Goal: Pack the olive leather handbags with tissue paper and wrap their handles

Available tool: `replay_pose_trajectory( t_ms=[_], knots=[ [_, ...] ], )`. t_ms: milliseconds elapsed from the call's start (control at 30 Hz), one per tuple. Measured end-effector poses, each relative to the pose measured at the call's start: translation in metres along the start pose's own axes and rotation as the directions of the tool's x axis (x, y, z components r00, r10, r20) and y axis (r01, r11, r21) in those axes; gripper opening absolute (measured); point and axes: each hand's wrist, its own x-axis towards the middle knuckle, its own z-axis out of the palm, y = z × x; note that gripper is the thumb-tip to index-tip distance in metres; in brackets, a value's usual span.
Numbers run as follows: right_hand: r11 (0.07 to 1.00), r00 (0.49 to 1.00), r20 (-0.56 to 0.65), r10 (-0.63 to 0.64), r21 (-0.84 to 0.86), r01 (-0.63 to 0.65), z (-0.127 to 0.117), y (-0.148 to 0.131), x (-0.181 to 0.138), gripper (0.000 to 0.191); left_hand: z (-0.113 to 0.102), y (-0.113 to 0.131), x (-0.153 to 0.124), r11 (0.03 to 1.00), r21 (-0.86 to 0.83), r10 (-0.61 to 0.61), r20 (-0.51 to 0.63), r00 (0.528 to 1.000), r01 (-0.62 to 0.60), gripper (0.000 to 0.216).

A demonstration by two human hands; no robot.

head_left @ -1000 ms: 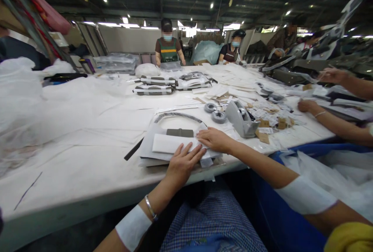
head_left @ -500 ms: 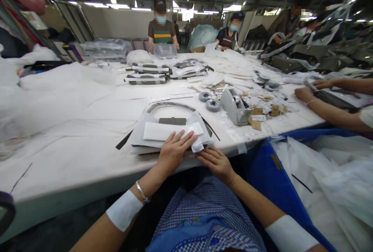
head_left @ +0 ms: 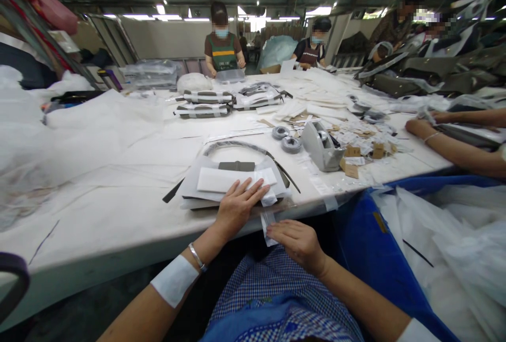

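Bag (head_left: 245,166): flat on the table (head_left: 118,226) at its near edge, centre of the dial; wrapped handle (head_left: 237,145) arched to 12 o'clock, dark strap ends at 8 and 4.
Pad (head_left: 217,179): white, lying across the bag over a pale sheet (head_left: 190,190).
Left hand (head_left: 235,209): palm down, fingers out straight and slightly spread, pressing the pad's right part; nothing gripped.
Right hand (head_left: 298,243): at 5 o'clock, off the table edge, fingers together, tips on a clear strip (head_left: 267,222); thumb hidden, so I cannot tell whether it is pinched.
Dispenser (head_left: 314,147): at 2 o'clock, rolls (head_left: 291,144) just left of it, tags (head_left: 351,171) beside it.
Bin (head_left: 366,231): blue, at 4 o'clock, filled with white sheeting.
Slip risk: if the left hand lifts, pad and sheet could skew under any pull.
Strip risk: if sticky, its loose end could cling to fingers, apron (head_left: 253,310) or table edge.
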Motion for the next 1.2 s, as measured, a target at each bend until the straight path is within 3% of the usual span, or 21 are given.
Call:
replay_pose_trajectory(
  t_ms=[333, 800, 1000, 1100, 1200],
  knots=[
    [0.998, 0.998, 0.023, -0.05, -0.045, 0.051, -0.014, -0.004, 0.009, 0.032, 0.006, 0.0, -0.002, 1.0, 0.021, 0.007, -0.022, 1.0, -0.006, 0.053],
    [0.997, 0.998, 0.039, 0.054, -0.062, -0.052, -0.046, 0.005, 0.075, 0.029, 0.009, 0.0, -0.003, 0.997, 0.058, 0.049, -0.059, 0.997, -0.045, 0.051],
    [0.999, 0.996, 0.085, -0.007, -0.041, 0.01, -0.043, 0.001, 0.057, 0.031, 0.01, -0.001, -0.002, 0.999, -0.021, 0.022, -0.113, 0.993, -0.025, 0.049],
    [1.0, 0.992, 0.126, 0.0, 0.012, -0.001, -0.043, 0.003, 0.046, 0.023, 0.012, -0.001, -0.002, 0.999, -0.052, 0.011, -0.108, 0.994, -0.016, 0.05],
    [0.999, 0.998, 0.047, 0.037, -0.013, -0.036, -0.041, 0.01, 0.049, 0.021, 0.012, -0.001, -0.002, 0.997, -0.072, 0.011, -0.095, 0.995, -0.018, 0.049]
  ],
)
